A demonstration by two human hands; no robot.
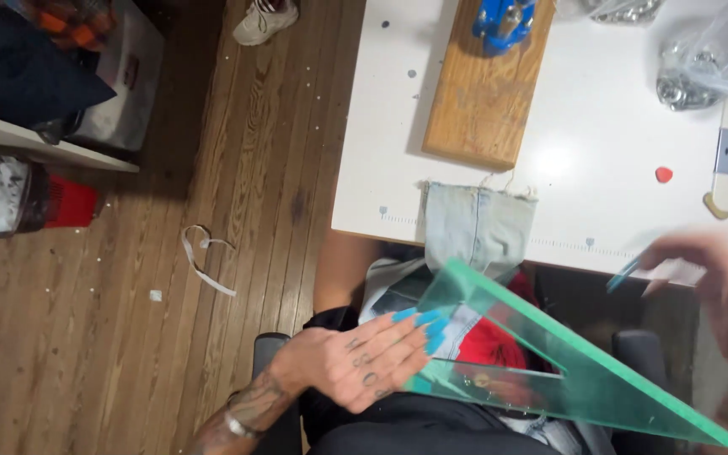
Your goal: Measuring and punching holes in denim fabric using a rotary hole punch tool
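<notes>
Hands of a seated person work over their lap, seen from above. The left hand (pixel 355 362) lies flat with its fingers (pixel 410 329) stretched out and close together, long blue nails at the tips, pressing on the near corner of a large green see-through triangle ruler (pixel 583 388). The ruler is tilted, running from in front of the bench edge down across the lap toward the lower right corner of the view. Small tattoos mark the fingers, and a bracelet sits on the tattooed wrist.

The right hand (pixel 718 295) is at the right edge, blurred by motion; a thin blue pen-like thing (pixel 625 274) sticks out from it, and it seems pinched between the fingers, though the blur makes the grip hard to tell. This hand is above the ruler, apart from it.

A strip of pale denim (pixel 478 223) hangs over the front edge of the white bench (pixel 608 143), just behind the ruler's upper corner. Farther back on the bench lies a wooden block (pixel 482 101) carrying a blue tool (pixel 503 21). Clear plastic bags of metal parts (pixel 701 67) sit at the far right, and a small red piece (pixel 663 174) lies alone on the white surface.

To the left is a wooden floor (pixel 128 337) with a loose white strip (pixel 204 261) on it and a light shoe (pixel 264 18) at the top.
</notes>
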